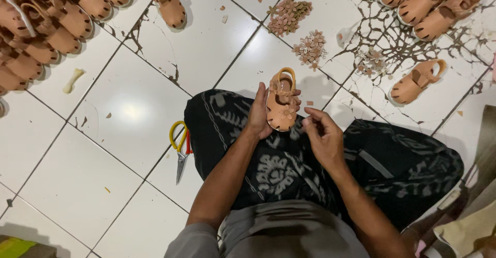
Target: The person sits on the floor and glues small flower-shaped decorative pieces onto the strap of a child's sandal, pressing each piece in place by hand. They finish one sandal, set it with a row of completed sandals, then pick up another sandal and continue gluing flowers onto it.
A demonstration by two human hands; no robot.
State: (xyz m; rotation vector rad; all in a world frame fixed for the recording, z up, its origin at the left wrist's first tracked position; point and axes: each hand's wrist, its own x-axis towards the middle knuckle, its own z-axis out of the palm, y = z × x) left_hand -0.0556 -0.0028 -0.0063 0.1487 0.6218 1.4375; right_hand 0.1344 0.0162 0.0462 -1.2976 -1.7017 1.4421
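Note:
My left hand (258,114) holds a small tan child's sandal (281,103) upright over my lap, toe down, with a flower ornament on its front. My right hand (323,136) is just to the right of the sandal, fingers pinched together near its toe; whether a small piece sits between them I cannot tell. I sit cross-legged in a dark patterned cloth (289,160) on a white tiled floor.
Rows of tan sandals lie at the top left (46,25) and top right (429,5); one sandal (417,81) lies alone at the right. Piles of small flower ornaments (289,15) (310,47) sit ahead. Yellow-handled scissors (180,147) lie left of my knee.

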